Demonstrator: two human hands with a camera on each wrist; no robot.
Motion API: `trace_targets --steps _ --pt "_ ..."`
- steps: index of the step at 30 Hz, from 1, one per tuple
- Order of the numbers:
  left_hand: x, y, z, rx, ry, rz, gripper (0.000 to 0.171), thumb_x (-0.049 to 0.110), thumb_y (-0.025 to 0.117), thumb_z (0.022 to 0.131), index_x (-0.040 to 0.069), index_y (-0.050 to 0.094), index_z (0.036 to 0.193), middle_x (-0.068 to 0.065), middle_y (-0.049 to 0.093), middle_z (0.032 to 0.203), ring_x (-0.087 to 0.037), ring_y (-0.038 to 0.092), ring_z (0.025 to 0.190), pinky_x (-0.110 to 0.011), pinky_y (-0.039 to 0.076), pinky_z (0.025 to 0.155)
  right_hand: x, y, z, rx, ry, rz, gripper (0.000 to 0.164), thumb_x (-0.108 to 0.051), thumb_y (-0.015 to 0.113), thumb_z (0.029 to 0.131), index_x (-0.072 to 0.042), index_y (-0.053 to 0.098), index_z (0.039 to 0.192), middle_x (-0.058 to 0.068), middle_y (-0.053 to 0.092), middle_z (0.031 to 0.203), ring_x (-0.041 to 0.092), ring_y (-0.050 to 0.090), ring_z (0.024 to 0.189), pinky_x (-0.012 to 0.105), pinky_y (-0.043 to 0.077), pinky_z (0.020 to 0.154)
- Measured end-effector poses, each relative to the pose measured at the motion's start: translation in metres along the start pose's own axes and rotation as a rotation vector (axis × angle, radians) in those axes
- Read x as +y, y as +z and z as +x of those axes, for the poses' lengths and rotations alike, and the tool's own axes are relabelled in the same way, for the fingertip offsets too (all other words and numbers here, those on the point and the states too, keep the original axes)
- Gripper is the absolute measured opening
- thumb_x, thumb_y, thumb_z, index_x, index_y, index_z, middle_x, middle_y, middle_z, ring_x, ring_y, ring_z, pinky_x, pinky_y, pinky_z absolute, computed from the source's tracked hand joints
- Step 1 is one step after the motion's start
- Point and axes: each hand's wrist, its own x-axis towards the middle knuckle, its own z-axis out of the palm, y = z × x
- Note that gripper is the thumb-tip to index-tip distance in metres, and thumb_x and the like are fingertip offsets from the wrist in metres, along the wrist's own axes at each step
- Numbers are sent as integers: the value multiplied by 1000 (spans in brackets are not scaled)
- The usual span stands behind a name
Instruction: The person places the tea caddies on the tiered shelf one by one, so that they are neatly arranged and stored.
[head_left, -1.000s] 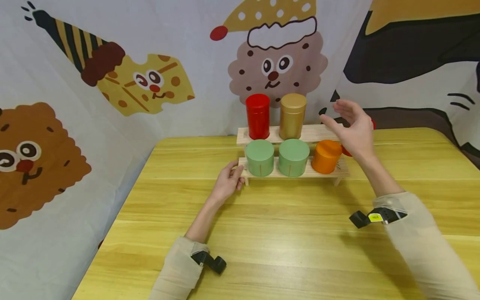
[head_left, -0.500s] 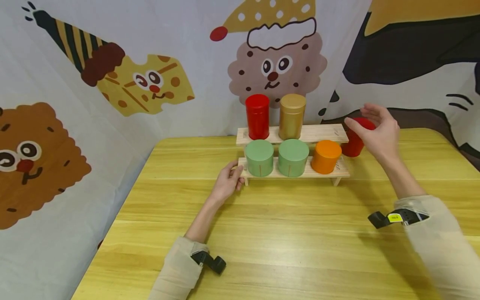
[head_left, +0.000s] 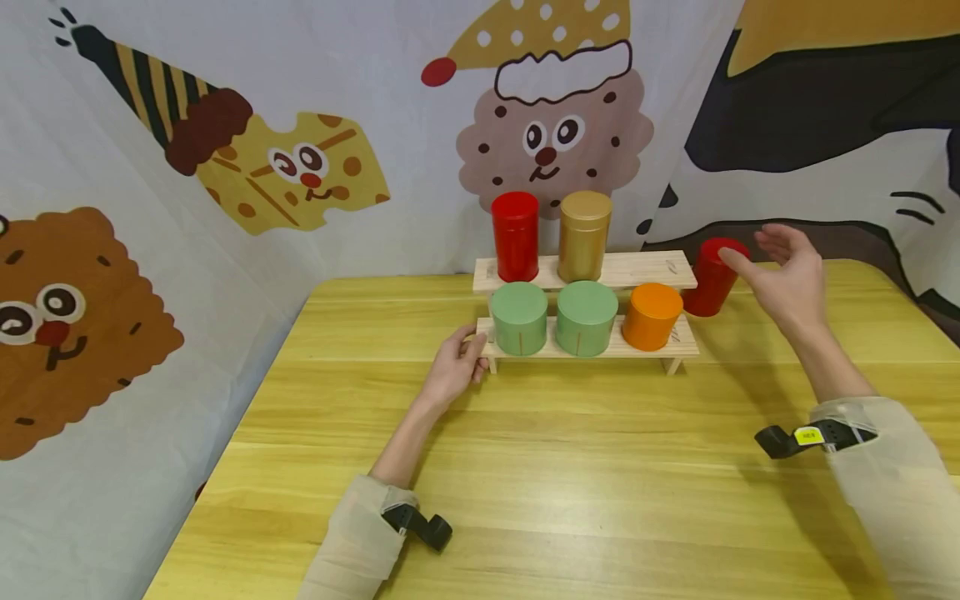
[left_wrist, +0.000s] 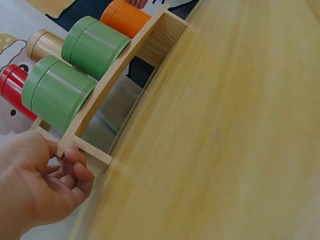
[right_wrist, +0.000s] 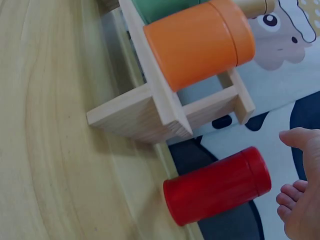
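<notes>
A two-tier wooden rack (head_left: 645,267) stands at the back of the table. My left hand (head_left: 453,363) pinches the left end of its lower shelf, with fingers curled at the board's edge in the left wrist view. On that shelf are two green tins (head_left: 520,318) and an orange tin (head_left: 652,317). The upper shelf bears a tall red canister (head_left: 515,237) and a gold canister (head_left: 584,237). Another red canister (right_wrist: 217,187) stands on the table just right of the rack. Beside it my right hand (head_left: 793,279) is held open, apart from the canister in the right wrist view.
The wooden table (head_left: 570,467) stretches in front of the rack. Close behind hangs a white cloth (head_left: 405,75) printed with cartoon figures. Both sleeves carry a black wrist camera (head_left: 780,442).
My right hand has moved right, from over the rack's right end to the far side of the red canister, which is now largely uncovered. The left hand stays on the rack.
</notes>
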Motion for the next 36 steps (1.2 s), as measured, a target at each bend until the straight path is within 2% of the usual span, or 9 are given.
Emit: trace_targets --steps 7,20,29,36 --pt "-4 0 1 11 -4 6 52 20 47 110 -3 32 154 -11 61 79 -11 52 58 -21 44 52 12 5 3 -71 61 -26 88 -53 65 94 -5 28 158 20 35 158 41 31 144 48 27 119" --pt "-3 -1 0 0 -3 6 53 21 47 110 -4 31 154 -9 61 79 -12 54 59 -21 46 53 26 21 8 -141 34 -59 95 -49 65 95 8 20 156 35 32 153 52 31 136 65 27 112" --pt "-2 0 1 -5 3 -2 52 19 47 110 -5 31 154 -12 62 80 -11 54 59 -21 46 52 35 28 12 -132 14 -94 91 -44 64 97 12 22 153 38 39 145 49 38 125 56 35 102" --pt "-4 0 2 -1 -1 -3 52 20 46 110 -4 31 154 -12 62 80 -11 54 59 -21 46 53 34 29 10 -117 38 -86 91 -46 65 95 11 25 153 37 40 145 50 39 128 61 34 108"
